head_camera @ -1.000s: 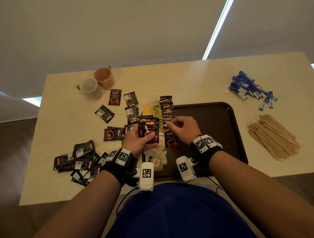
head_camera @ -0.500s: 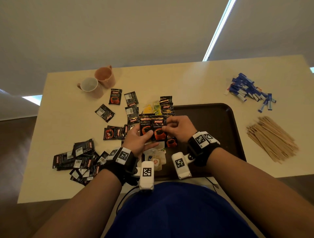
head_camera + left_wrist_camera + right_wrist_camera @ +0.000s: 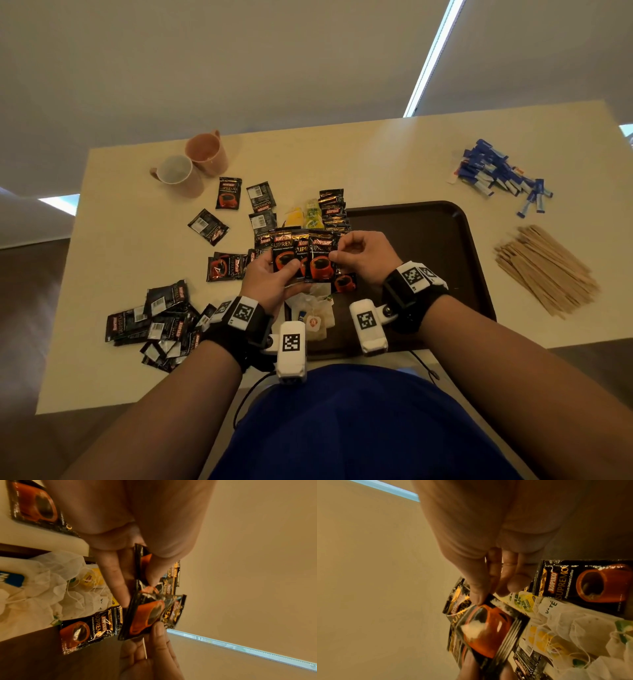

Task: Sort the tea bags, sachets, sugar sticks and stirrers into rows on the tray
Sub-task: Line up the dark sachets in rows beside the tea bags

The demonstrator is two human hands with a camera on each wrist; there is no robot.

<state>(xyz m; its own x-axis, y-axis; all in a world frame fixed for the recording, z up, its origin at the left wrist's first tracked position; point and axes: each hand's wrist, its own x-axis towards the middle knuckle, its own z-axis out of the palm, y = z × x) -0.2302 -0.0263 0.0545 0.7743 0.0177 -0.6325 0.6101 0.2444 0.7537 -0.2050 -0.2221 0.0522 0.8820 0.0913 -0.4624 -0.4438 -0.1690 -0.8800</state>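
Fan of black coffee sachets [image 3: 301, 258] held up just above the tray's left edge, approx 3 showing, orange cup print facing the head cam. Left hand [image 3: 270, 281] grips the fan from below, thumb across the front of the leftmost sachet, fingers behind. Right hand [image 3: 359, 257] pinches the right edge of the outermost sachet [image 3: 488, 630] btw thumb & forefinger, other fingers curled in loosely. Under the hands: loose tea bags [image 3: 315, 308] w/ strings & tags on the tray's [image 3: 428, 240] near-left part, one sachet flat just beside them, and a row of overlapping sachets [image 3: 332, 209] running along the tray's left side toward the far edge, yellow/green tea packets next to it. Left of the tray on the table [image 3: 376, 154]: scattered sachets, plus a heap [image 3: 154, 322] near the front edge. Far left, 2 mugs [image 3: 191, 164] touching. Right of the tray: blue sugar sticks [image 3: 496, 174] in a pile at the back, wooden stirrers [image 3: 544, 267] piled nearer, both off the tray.
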